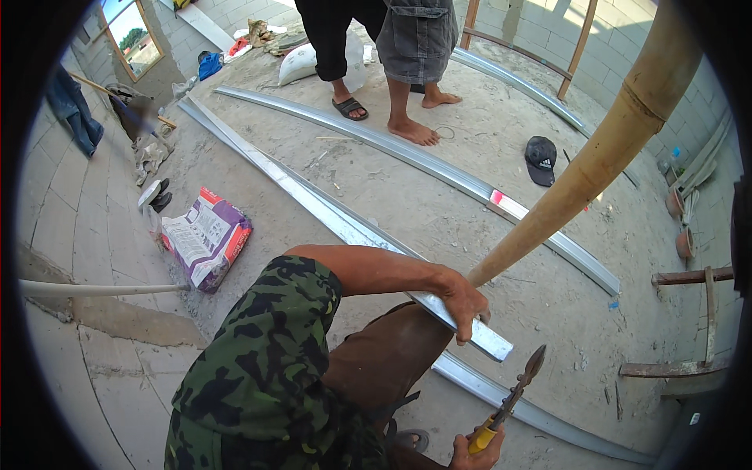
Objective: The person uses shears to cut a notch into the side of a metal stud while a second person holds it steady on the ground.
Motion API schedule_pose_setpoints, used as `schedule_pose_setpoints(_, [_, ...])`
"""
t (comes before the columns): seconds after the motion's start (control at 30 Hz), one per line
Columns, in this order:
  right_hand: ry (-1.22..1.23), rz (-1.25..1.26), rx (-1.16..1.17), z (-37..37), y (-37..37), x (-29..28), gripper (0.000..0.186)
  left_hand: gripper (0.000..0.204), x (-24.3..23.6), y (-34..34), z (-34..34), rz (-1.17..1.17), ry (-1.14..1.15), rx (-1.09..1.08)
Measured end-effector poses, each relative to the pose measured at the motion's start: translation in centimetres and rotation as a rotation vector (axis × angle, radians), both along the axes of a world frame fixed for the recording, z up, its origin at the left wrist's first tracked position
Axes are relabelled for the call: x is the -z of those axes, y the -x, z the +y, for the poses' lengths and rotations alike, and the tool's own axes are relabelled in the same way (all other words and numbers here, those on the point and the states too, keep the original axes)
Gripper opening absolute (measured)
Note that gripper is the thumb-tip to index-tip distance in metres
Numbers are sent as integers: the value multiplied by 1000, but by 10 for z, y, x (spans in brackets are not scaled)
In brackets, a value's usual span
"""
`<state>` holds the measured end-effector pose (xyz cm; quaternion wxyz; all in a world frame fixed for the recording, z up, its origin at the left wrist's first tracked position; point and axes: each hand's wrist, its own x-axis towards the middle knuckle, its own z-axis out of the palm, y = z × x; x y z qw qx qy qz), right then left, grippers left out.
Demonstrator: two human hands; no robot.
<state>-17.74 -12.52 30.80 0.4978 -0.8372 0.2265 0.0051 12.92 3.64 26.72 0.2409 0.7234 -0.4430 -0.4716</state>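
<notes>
My left hand [465,305] is wrapped over a long silvery metal channel [337,223], close to its near end. The channel lies across my bent knee and runs off toward the far left. In my right hand [479,453], at the lower edge, is a pair of tin snips [517,388] with yellow grips. Their dark jaws look closed and point upward, a little to the right of the channel's end and apart from it. A second metal channel [540,413] lies on the floor beneath, partly hidden by my leg.
A thick bamboo pole [595,157] slants down beside my left hand. Another metal channel [407,160], with a pink mark, crosses the floor ahead. Two people's legs [419,47] stand beyond it. A dark cap [540,160] lies at right, a printed sack [207,237] at left.
</notes>
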Motion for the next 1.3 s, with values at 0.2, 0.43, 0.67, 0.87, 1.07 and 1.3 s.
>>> schedule_pose_setpoints(0.2, [-32,-44,242,-76,36,30,41,79,-1,-13,-5,-243,94,-63])
schedule_pose_setpoints(0.43, [-149,-55,618,-92,37,51,38,69,34,-17,-15,-570,169,-38])
schedule_pose_setpoints(0.67, [63,-44,458,-89,43,64,33,83,97,-2,-3,-877,241,-131])
schedule_pose_setpoints(0.87, [109,132,643,-124,71,74,60,88,154,4,-43,-928,184,-173])
schedule_pose_setpoints(1.07, [-5,114,657,-118,67,61,56,91,212,20,-20,-962,47,-189])
schedule_pose_setpoints(1.3, [-16,90,752,-129,92,59,57,93,214,-2,-26,-941,-125,-238])
